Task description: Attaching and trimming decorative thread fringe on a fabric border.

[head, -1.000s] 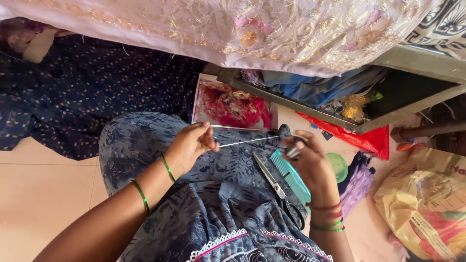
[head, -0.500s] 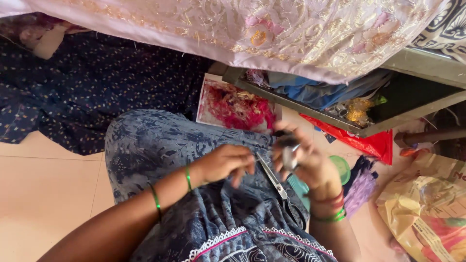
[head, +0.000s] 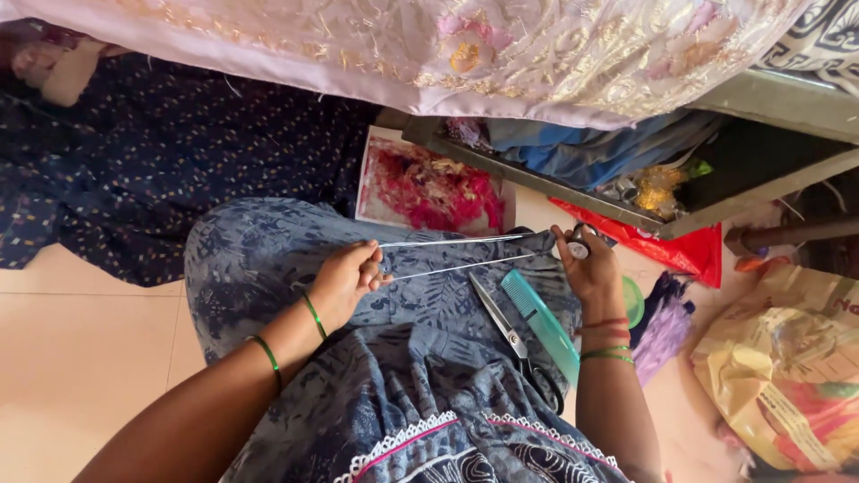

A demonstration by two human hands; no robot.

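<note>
— pinching the white thread [head: 456, 253] at mid-frame with the left hand [head: 347, 279], fingers closed on its end?
— yes. running two strands rightward, long axis near level, to the spool [head: 578, 249] gripped in the right hand [head: 591, 268]. scissors [head: 514, 340] and teal comb [head: 540, 324] lying on the lap just below, nearer the right hand.

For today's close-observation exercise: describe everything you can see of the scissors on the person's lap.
The scissors lie flat on the blue patterned dress, blades shut, tips pointing up-left, dark handle loops toward the person's body. The blades look like bright metal. They rest right beside a teal comb; whether the two touch is unclear. Neither hand touches them.
</note>
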